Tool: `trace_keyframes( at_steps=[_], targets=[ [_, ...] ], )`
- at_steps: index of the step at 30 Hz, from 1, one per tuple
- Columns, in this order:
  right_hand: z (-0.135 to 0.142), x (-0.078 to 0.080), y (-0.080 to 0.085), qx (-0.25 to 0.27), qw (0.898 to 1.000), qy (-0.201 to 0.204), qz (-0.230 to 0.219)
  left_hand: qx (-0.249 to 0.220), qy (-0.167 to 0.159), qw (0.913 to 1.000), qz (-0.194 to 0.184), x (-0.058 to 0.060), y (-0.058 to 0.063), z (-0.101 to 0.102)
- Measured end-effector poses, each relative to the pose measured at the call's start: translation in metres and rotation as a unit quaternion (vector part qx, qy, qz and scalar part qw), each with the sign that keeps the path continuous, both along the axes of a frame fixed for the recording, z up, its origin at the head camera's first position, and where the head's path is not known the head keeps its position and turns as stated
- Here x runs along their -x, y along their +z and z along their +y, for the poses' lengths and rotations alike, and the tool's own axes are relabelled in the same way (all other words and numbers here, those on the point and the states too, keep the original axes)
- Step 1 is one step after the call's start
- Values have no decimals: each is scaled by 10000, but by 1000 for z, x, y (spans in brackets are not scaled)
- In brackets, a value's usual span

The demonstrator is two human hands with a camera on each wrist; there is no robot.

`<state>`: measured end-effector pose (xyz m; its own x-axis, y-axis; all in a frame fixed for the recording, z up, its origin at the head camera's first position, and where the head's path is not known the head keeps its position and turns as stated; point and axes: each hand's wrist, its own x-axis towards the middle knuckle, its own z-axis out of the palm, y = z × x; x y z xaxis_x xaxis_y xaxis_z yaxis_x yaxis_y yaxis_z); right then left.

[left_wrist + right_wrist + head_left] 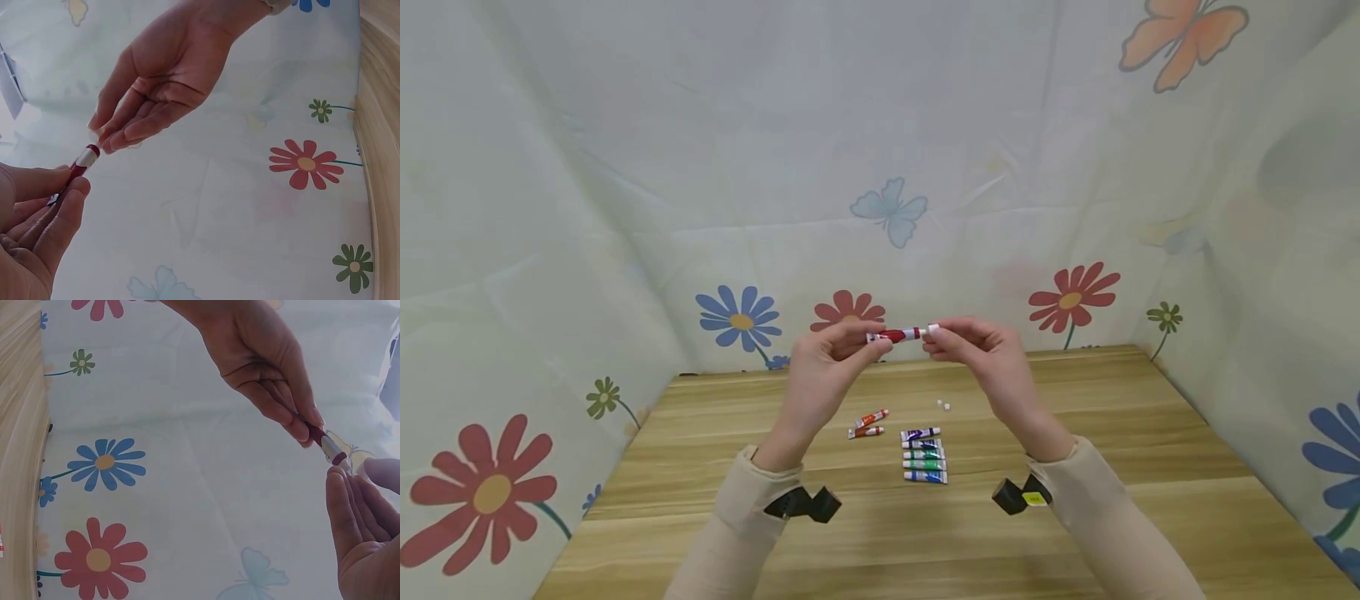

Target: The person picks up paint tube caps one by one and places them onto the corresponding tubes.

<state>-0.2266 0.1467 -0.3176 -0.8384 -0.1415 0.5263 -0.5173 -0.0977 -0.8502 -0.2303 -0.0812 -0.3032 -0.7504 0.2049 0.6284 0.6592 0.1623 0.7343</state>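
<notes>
Both hands are raised over the back part of the table around one small red-and-white paint tube (898, 335), held roughly level. My left hand (823, 367) pinches its crimped end between thumb and fingers. At the other end, past a dark red band, my right hand (988, 358) pinches a small white cap (933, 328) between thumb and fingers. From the left wrist view, the tube (86, 157) points at the right fingertips, which partly hide the cap. In the right wrist view the tube's neck end (339, 457) is right at the right fingers.
On the wooden table (760, 408) lie an orange-red tube (872, 418) and a darker red tube (867, 432). To their right is a column of several tubes, from a purple tube (921, 434) to a blue tube (926, 477). Small white caps (947, 407) lie behind it. Flowered cloth (775, 250) surrounds the table.
</notes>
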Motion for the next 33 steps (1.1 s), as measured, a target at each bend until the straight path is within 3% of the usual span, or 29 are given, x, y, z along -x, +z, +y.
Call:
trace_keyframes(
  at_steps=[5, 26, 28, 30, 32, 33],
  targets=[
    [0, 2, -2, 30, 10000, -25, -18, -119, -187, 9997, -43, -2, 0, 1],
    [-1, 7, -10, -113, 9996, 166, -219, 102, 82, 9999, 58, -2, -5, 5],
    [-1, 8, -11, -143, 9994, 215, -239, 274, 194, 9989, 330, -2, -6, 5],
    [0, 10, -11, -162, 9991, 296, -258, 588, 304, 9936, 914, -2, -6, 5],
    [1, 11, -11, -190, 9986, 384, -298, 963, 381, 9796, 1722, 0, -6, 5],
    [2, 12, -11, -202, 9983, 430, -331, 1157, 413, 9683, 2177, 0, -5, 5]
  ],
)
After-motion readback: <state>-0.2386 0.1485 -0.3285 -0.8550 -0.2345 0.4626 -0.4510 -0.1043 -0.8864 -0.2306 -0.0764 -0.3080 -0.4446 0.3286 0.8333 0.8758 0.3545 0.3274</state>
